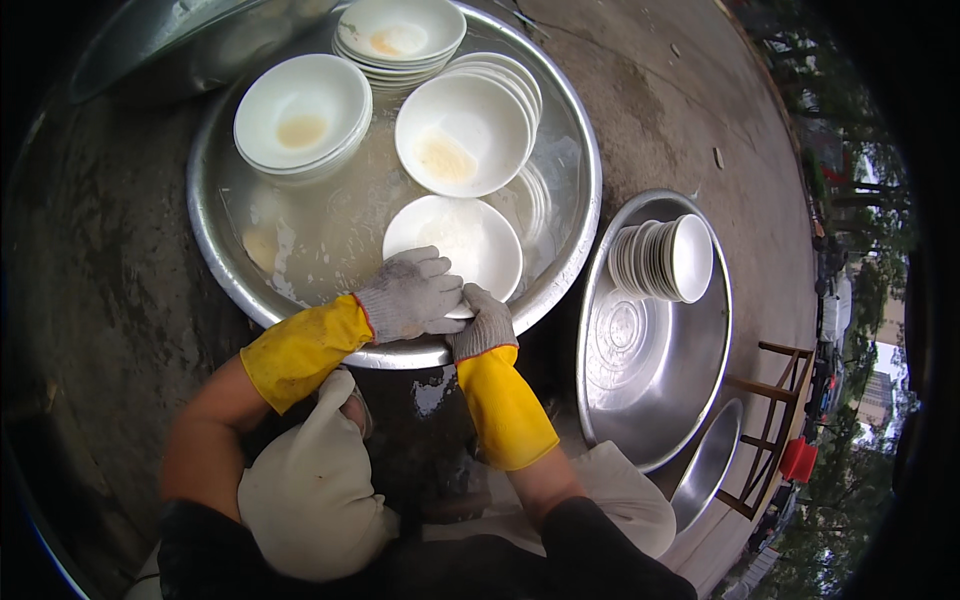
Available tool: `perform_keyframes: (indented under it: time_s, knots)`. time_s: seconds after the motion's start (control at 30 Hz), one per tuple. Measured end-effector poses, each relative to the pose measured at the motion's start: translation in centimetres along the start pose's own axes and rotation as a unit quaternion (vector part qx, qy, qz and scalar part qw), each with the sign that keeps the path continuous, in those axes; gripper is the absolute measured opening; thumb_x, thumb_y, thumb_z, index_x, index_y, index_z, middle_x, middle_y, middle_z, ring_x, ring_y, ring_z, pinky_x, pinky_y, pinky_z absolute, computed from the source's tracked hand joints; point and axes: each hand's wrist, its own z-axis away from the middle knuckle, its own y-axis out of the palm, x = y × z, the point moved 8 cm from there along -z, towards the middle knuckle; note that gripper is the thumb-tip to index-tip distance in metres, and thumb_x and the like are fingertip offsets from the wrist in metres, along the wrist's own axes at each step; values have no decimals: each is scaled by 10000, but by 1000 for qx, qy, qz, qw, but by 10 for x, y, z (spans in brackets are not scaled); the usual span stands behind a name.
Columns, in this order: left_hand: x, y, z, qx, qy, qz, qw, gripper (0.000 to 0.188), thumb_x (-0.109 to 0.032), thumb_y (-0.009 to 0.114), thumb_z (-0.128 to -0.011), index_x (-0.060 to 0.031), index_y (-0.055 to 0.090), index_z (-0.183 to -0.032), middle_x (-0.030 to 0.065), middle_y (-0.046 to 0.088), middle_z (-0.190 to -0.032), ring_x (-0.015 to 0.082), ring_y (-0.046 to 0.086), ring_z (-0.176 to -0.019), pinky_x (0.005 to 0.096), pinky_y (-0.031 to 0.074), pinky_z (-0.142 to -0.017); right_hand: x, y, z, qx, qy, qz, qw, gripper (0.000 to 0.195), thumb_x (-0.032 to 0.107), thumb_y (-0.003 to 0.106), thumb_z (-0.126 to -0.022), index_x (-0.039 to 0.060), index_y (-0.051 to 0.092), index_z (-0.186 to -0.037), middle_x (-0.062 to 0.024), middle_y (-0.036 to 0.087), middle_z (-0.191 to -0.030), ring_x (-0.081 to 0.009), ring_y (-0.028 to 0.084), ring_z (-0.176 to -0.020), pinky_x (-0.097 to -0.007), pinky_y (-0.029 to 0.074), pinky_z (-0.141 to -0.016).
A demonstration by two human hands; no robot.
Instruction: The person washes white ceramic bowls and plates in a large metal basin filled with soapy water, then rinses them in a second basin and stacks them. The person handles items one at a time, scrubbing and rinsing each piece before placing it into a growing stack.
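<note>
A white bowl tilts in the near part of a large round metal basin, which holds cloudy water. My left hand, in a grey knit glove with a yellow cuff, lies across the bowl's near left rim. Its fingers reach over the inside and its thumb is on the near side. My right hand, gloved alike, grips the near right rim with the thumb on top; its other fingers are mostly hidden. Just beyond stands a stack of white bowls, the top one holding a little brownish liquid.
More stacked bowls stand at the basin's left and far side. To the right, a second metal basin holds a row of nested white bowls. Beyond it are a smaller metal basin and a wooden stool.
</note>
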Motion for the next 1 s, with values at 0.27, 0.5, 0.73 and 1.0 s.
perform_keyframes:
  time_s: [0.27,0.5,0.73,1.0]
  knots:
    - [84,0,22,-6,-214,4,977,351,-281,681,-978,-123,693,-1292,78,688,-1267,249,678,-1134,389,522,-1068,-71,-39,-2,-158,314,-170,921,352,52,630,-935,-92,638,-1256,-203,748,-1037,-310,751,-856,-400,600,-739]
    - [44,-17,-79,-155,36,-10,987,262,-254,685,-950,-111,739,-1163,56,743,-1083,265,746,-954,377,620,-851,12,-56,16,-207,-94,44,973,619,-94,491,-918,2,526,-1528,-295,645,-1413,-471,645,-1292,-458,526,-1092]
    - [64,58,-55,208,-175,90,958,259,-311,559,-1039,-154,742,-1130,132,751,-1102,372,738,-965,492,612,-823,10,-121,2,-231,-36,73,970,503,3,654,-968,7,604,-1469,-222,708,-1358,-359,704,-1244,-384,555,-1044]
    - [86,95,-47,223,-319,3,921,359,-267,590,-998,-6,747,-1189,254,750,-1164,438,740,-1061,514,586,-954,-144,-247,64,-530,172,-334,760,482,-6,682,-896,-114,561,-1350,-248,716,-1131,-332,771,-879,-418,673,-721]
